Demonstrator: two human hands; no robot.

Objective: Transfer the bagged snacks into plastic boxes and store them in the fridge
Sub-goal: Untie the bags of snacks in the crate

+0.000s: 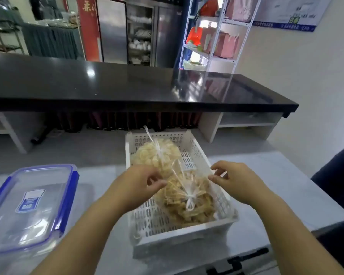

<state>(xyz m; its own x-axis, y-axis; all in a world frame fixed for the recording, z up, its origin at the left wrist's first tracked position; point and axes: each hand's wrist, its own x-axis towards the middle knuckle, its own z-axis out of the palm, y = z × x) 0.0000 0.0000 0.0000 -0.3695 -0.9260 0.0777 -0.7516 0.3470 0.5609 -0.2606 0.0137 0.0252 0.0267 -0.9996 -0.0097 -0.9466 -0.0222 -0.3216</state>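
My left hand (139, 185) pinches the clear plastic of the near snack bag (187, 201), which lies just right of it in the white basket (179, 235). My right hand (234, 179) hovers loosely open, empty, just right of that bag. A second bag (155, 153) lies beyond both hands; the lidded plastic box (28, 205) sits well left of my left hand.

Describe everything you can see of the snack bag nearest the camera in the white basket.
The near snack bag is clear thin plastic, knotted shut at the top with its white tied ends sticking up. It is packed with golden-brown, irregular fried pieces. It lies in the front right part of the white perforated basket, just in front of the paler snack bag. The left hand is at its upper left edge with fingers pinched there; the right hand hovers near its upper right, contact unclear.
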